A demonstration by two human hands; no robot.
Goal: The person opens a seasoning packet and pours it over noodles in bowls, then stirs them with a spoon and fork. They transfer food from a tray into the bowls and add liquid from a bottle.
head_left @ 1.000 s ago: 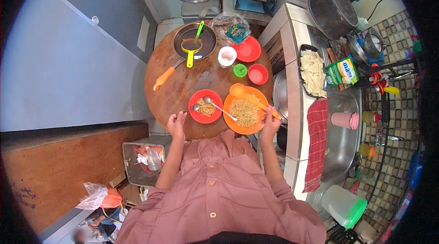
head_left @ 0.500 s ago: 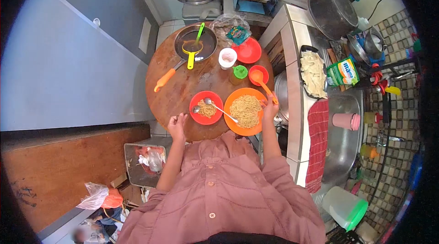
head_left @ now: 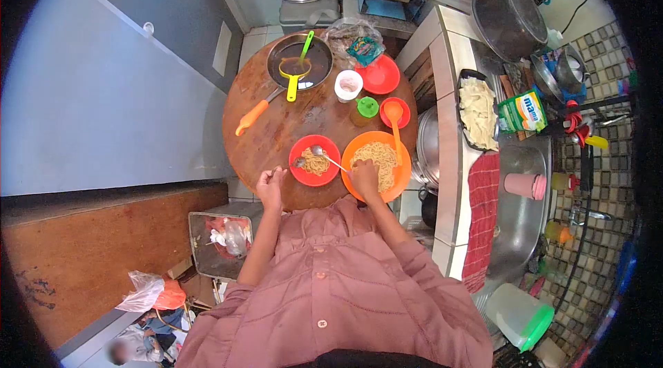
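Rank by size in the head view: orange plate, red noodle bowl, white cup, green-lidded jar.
1. Orange plate
2. Red noodle bowl
3. White cup and green-lidded jar: too alike to rank.

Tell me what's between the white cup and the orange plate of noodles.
In the head view, a green-lidded container stands between the white cup and the orange plate.

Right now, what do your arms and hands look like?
The left hand and right hand are bare, with no gloves. The forearms are bare too. Above them are loose, dusty-pink sleeves, matching the buttoned top. Any rings are too small to tell.
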